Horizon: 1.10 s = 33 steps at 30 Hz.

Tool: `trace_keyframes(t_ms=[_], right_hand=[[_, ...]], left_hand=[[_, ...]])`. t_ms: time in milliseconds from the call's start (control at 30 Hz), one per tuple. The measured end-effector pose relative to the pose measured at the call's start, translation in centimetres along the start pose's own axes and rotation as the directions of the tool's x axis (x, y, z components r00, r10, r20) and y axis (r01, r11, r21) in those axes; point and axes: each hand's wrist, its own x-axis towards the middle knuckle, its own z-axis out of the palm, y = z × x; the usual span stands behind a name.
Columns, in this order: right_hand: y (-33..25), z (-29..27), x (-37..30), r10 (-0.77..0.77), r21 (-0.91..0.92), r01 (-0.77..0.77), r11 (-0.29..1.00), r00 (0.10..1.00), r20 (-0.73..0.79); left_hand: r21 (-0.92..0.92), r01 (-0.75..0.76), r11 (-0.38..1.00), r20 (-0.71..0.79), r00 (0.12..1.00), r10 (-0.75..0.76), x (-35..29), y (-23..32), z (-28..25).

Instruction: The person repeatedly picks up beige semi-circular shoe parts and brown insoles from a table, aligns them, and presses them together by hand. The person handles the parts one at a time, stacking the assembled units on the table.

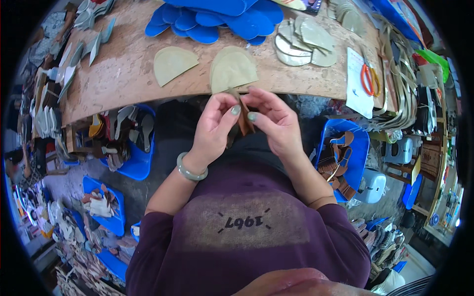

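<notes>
Head view: two hands (215, 129) (274, 122) pinch one brown strap (244, 118).

Left hand (213, 129) and right hand (274, 121): together pinching a small brown leather strap piece (244, 118) just below the edge of the wooden tabletop (123, 74). On tabletop: two tan half-round leather pieces (207, 66), blue foam insoles (217, 17), orange-handled scissors (369, 79). Beside the person: blue plastic bins (358, 148) of scraps.

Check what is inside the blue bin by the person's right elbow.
The blue bin holds brown strap pieces, piled loosely against one another. Whatever lies beneath them, and the bin's floor, is covered; its near edge is hidden behind the right forearm.
</notes>
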Motion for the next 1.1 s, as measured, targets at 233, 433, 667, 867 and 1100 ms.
trace_keyframes(t_ms=[233, 433, 667, 867, 1100], right_hand=[[0.4, 1.2, -0.1, -0.072, -0.317, 0.050, 0.947, 0.996, -0.056], [0.2, -0.1, 0.6, -0.076, -0.335, 0.016, 0.942, 0.983, -0.167], [-0.4, -1.2, 0.5, -0.269, -0.679, 0.272, 0.682, 0.957, 0.113], [-1.5, -0.7, -0.4, -0.178, -0.758, 0.232, 0.610, 0.972, 0.153], [-2.9, -1.6, 0.0, -0.149, -0.683, 0.348, 0.642, 0.930, 0.335]], left_hand=[[-0.141, 0.062, 0.988, 0.009, 0.998, -0.061, 0.2, -0.4, -0.4], [-0.256, 0.078, 0.964, 0.028, 0.997, -0.074, 0.3, 0.0, -1.1], [0.033, -0.042, 0.999, -0.016, 0.999, 0.043, -0.3, 0.1, -0.2], [0.620, -0.387, 0.683, 0.119, 0.906, 0.406, 0.0, 0.4, -0.7], [0.777, -0.557, 0.293, 0.414, 0.803, 0.430, 1.0, 4.9, -0.5]])
